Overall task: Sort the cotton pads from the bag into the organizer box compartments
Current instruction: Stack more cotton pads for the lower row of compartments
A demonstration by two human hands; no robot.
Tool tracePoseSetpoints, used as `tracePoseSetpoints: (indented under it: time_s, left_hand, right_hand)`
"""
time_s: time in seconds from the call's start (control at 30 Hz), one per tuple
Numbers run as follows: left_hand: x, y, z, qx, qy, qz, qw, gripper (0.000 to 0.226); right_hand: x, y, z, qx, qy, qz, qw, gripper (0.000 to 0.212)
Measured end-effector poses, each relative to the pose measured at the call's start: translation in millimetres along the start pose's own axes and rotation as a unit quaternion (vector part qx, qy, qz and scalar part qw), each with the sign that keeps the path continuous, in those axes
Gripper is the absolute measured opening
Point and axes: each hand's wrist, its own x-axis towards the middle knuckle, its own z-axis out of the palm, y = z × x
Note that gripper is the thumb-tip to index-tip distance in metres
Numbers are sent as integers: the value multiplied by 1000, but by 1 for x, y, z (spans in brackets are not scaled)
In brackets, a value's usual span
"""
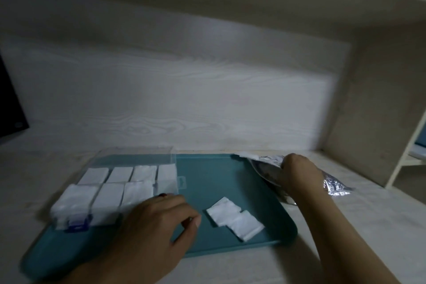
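Most of the box (115,188) by our left hand (159,219) looks full; that hand is loosely curled, holding nothing; loose cotton pads (235,218) wait between our hands; our right hand (297,172) grips the bag (267,163).

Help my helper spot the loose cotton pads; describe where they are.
On the teal tray, look right of the clear organizer box, beside the left hand. The loose cotton pads lie bare on the tray, overlapping, not in any compartment.
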Motion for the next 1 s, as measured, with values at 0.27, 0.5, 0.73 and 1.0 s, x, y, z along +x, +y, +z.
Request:
tracePoseSetpoints:
  time_s: [0.27,0.5,0.73,1.0]
  left_hand:
    - [39,9,1,6,13,7,1000,22]
    - [71,8,13,88,-74,-76,990,33]
    - [68,7,28,169,-187,-107,962,27]
    - [84,7,41,117,-319,-103,935,31]
  right_hand:
    - [-21,-40,-30,176,166,-98,965,11]
    - [-58,-84,-30,130,10,-194,972,32]
    - [-36,-59,-29,303,72,-148,938,33]
    - [-4,-36,30,182,-101,-104,972,37]
